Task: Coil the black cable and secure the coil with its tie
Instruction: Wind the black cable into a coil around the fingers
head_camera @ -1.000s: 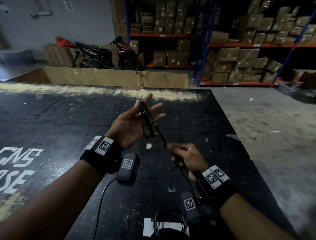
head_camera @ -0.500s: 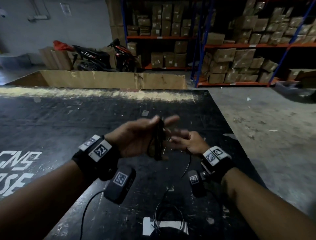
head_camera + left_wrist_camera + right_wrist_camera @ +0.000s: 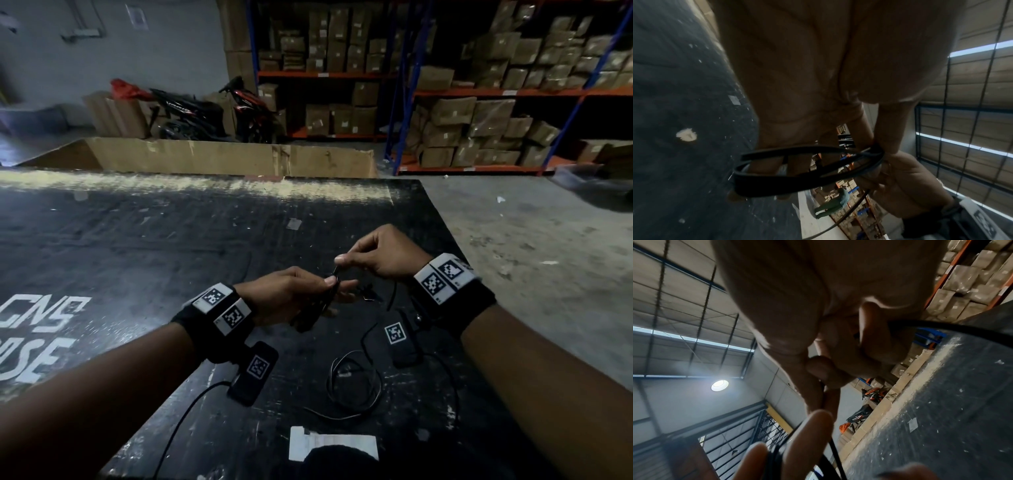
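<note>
The black cable [image 3: 317, 305] is partly wound into loops that lie across my left hand's fingers; in the left wrist view the loops [image 3: 797, 168] span the fingers with the thumb pressing them at one end. My left hand [image 3: 308, 294] grips this coil above the black table [image 3: 137, 246]. My right hand [image 3: 349, 262] sits just up and right of it, pinching a strand of the cable [image 3: 823, 395] between thumb and forefinger. The loose rest of the cable [image 3: 356, 383] trails in a curl on the table below the hands. I see no tie.
A white paper slip [image 3: 334, 445] lies near the table's front edge. White lettering [image 3: 41, 329] marks the table's left. A long cardboard box [image 3: 226, 157] stands behind the table. Shelves of cartons [image 3: 479, 85] and a parked motorbike [image 3: 212, 113] are beyond. A person [image 3: 832, 204] stands far off.
My left hand dropped lower and turned palm down, closing its fingers on the coil. My right hand rose from below the coil to its upper right, drawing the strand up.
</note>
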A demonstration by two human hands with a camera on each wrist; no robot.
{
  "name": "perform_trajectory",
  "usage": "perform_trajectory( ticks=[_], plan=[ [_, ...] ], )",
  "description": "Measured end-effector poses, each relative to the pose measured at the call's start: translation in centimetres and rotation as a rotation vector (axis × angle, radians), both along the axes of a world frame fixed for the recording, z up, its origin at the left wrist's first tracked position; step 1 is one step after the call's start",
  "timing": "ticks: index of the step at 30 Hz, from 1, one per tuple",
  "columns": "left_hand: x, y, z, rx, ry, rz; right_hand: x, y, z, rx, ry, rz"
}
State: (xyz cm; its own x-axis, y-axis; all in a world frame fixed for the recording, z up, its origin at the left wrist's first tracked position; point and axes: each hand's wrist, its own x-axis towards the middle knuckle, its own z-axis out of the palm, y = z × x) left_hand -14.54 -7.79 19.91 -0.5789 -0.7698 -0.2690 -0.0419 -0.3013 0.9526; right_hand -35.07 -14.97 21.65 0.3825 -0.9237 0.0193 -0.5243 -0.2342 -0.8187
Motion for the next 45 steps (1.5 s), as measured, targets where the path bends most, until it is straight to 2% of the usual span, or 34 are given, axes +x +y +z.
perform_trajectory(
  ticks=[5, 7, 9, 12, 17, 21, 25, 27, 30, 34, 39, 45],
  plan=[
    [0.0, -0.6, -0.7, -0.066, -0.182, -0.025, -0.1, -0.1, 1.4, 0.033, 0.032, -0.003],
    [0.3, -0.9, -1.2, -0.026, -0.173, 0.016, -0.1, 0.0, 1.4, 0.028, 0.018, -0.002],
    [0.7, -1.2, -1.5, 0.007, -0.125, 0.133, 0.0, 0.5, 1.2, 0.016, -0.026, -0.002],
    [1.6, -1.7, -1.8, 0.06, -0.014, 0.287, 0.4, 1.8, 0.2, 0.048, -0.17, 0.036],
    [3.4, -3.3, -1.7, 0.05, 0.316, 0.387, 1.2, 3.9, -3.5, 0.261, -0.639, 0.022],
    [3.2, -4.1, 0.2, -0.014, 0.507, 0.436, 2.1, 4.6, -6.1, 0.401, -0.817, 0.032],
    [3.5, -4.4, 2.3, -0.033, 0.684, 0.383, 1.7, 4.9, -8.3, 0.455, -0.758, 0.012],
    [3.7, -4.1, 3.1, -0.03, 0.725, 0.291, 1.0, 4.8, -9.4, 0.468, -0.696, -0.027],
    [3.2, -2.9, 3.7, -0.011, 0.749, 0.1, 0.2, 3.9, -10.0, 0.44, -0.608, 0.043],
    [2.1, -1.3, 3.9, 0.036, 0.706, -0.108, -0.8, 1.9, -9.1, 0.337, -0.473, 0.11],
    [2.5, 0.4, 3.9, 0.108, 0.613, -0.242, -2.8, -0.1, -8.0, 0.28, -0.3, 0.212],
    [1.6, 1.4, 0.1, 0.032, 0.292, -0.308, -3.1, -1.6, -4.2, 0.162, -0.092, 0.254]
  ],
)
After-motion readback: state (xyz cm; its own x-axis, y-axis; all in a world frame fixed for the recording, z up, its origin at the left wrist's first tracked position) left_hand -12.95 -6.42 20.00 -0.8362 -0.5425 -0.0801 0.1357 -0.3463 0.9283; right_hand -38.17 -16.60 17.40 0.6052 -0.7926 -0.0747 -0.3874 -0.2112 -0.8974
